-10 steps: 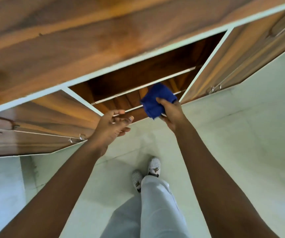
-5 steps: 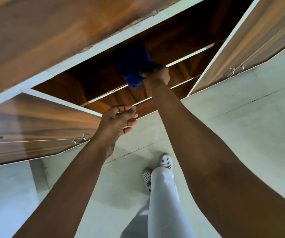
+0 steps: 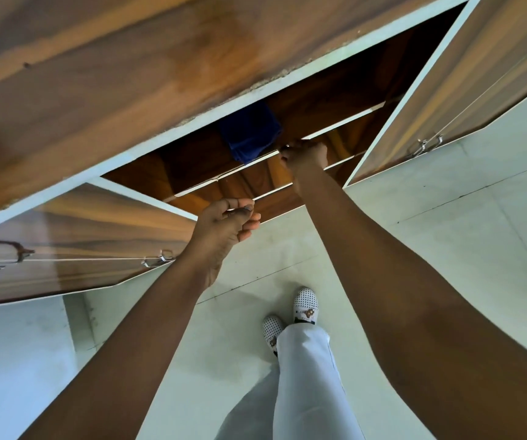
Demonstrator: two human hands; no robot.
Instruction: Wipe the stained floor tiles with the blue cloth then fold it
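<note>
One blue cloth (image 3: 249, 134) is lying folded on the upper shelf (image 3: 329, 130) of the open cabinet (image 3: 192, 58) — our right hand (image 3: 306, 155) is hovering just right of it, fingers curled, gripping nothing. Nearer, our left hand (image 3: 224, 227) is hanging loosely curled — pinching nothing.

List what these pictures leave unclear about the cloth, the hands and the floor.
- Blue cloth, head view: its far part hides under the cabinet top's edge, so the fold cannot be judged.
- Right hand: fingertips sit at the shelf edge; whether they touch the cloth is unclear.
- Left hand: curled, seemingly holding nothing.
- Floor tiles: arms and legs cover much; stains are not discernible.
</note>
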